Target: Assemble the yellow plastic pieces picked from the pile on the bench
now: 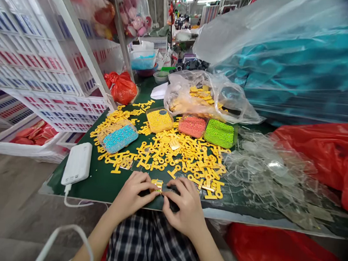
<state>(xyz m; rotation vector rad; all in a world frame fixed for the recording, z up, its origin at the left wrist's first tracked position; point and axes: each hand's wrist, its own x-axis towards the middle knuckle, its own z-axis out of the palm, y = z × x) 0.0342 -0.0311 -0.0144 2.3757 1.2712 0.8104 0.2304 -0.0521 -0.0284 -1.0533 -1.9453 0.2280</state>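
At six o'clock on the surface (104, 187), your left hand (134, 192) pinched the small yellow piece (157, 184), apparently steadying it, your right hand (184, 204) curled close, its grip unclear, with the yellow bead tray (158, 122) at twelve, seemingly for easy reach.

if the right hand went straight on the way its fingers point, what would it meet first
Probably the small yellow piece at the fingertips of the left hand. Depth is unclear there, so the right hand may already be touching it.
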